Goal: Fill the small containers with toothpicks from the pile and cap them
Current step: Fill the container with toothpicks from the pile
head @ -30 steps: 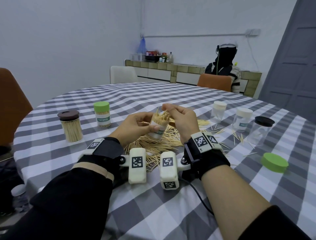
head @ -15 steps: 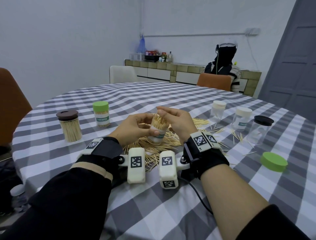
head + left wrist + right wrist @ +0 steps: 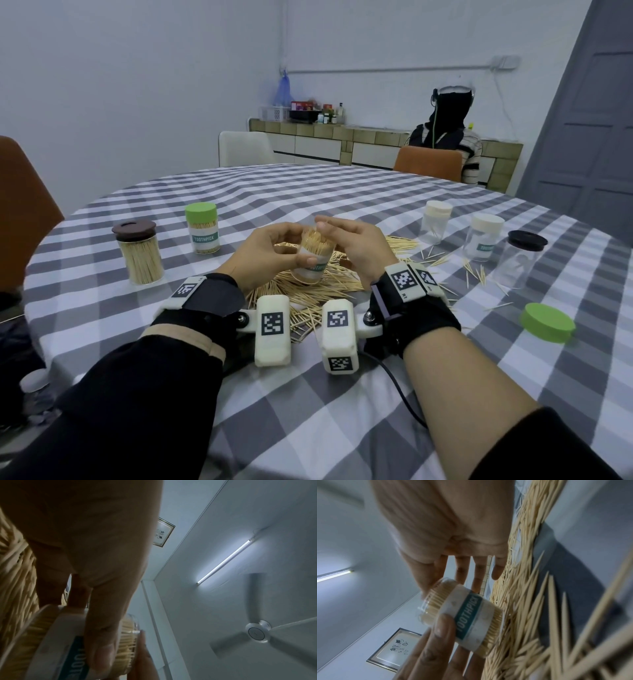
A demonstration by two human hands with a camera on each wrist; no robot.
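Observation:
My left hand [image 3: 294,246] grips a small clear container [image 3: 313,255] with a "TOOTHPICK" label, tilted just above the toothpick pile [image 3: 308,291]. The container [image 3: 467,614] is packed full and has no cap. My left thumb [image 3: 101,642] lies across its label. My right hand [image 3: 329,229] has straight fingers, with a fingertip resting on the toothpick tops at the container's mouth. In the right wrist view the right hand [image 3: 471,568] is spread behind the rim, beside the pile [image 3: 530,588]. A loose green cap [image 3: 547,322] lies on the table at the right.
At the left stand a full brown-lidded jar [image 3: 138,251] and a green-capped filled container [image 3: 202,228]. At the right stand two white-capped containers [image 3: 435,221] [image 3: 484,236] and a black-lidded clear jar [image 3: 524,257], with stray toothpicks around them. Chairs and a seated person lie beyond the table.
Toothpicks that stuck out of the container's mouth now sit nearly level with it. My right hand has shifted from pinching them to touching their tops. The container sits slightly lower.

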